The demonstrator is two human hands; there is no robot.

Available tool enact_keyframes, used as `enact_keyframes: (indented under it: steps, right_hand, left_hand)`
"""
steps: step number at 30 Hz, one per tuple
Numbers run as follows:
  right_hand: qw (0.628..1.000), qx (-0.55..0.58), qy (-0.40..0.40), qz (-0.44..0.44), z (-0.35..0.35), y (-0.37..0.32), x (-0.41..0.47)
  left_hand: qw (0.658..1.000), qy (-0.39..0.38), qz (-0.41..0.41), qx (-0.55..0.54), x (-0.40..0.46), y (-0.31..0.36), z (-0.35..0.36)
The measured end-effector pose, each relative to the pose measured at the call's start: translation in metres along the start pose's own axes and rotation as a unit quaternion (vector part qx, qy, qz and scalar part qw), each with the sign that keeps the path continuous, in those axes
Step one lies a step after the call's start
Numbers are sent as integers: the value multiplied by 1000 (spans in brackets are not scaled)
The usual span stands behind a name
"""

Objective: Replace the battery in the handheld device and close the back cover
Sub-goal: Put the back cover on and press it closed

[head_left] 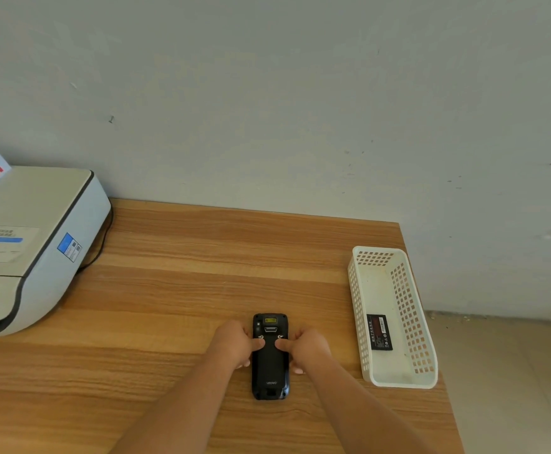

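A black handheld device (270, 365) lies face down on the wooden table (176, 290), its back cover on and its scanner window pointing away from me. My left hand (234, 344) grips its left side, thumb on the left latch of the cover. My right hand (305, 347) grips the right side, thumb on the right latch. A black battery (379, 332) with a red label lies flat in the white perforated basket (362, 309) to the right.
A large white printer (35, 244) fills the left of the table, with a black cable behind it and a box on top. The basket sits close to the table's right edge. A grey wall runs along the back.
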State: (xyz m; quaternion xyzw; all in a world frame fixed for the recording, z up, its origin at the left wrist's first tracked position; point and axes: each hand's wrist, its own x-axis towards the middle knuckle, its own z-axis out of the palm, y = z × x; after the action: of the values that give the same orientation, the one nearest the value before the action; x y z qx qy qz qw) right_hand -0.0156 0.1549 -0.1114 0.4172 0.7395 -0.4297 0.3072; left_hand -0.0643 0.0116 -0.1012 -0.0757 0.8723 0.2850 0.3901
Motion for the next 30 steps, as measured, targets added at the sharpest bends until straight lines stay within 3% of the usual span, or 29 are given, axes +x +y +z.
enact_keyframes:
  steps: [7,16,26,30]
  right_hand:
    - [1000,26,9,-3,2,2,1]
    - [997,77,-17,-11,0,16,-11]
    - [998,64,-9,-5,1,21,-13]
    - [997,73,-20,-10,0,26,-21]
  left_hand:
    - [998,31,16,59,-4,2,2]
    - [999,-9,-31,-10,-13,-10,4]
    - [997,56,0,55,-14,-13,9]
    - [998,22,5,52,-21,-20,10]
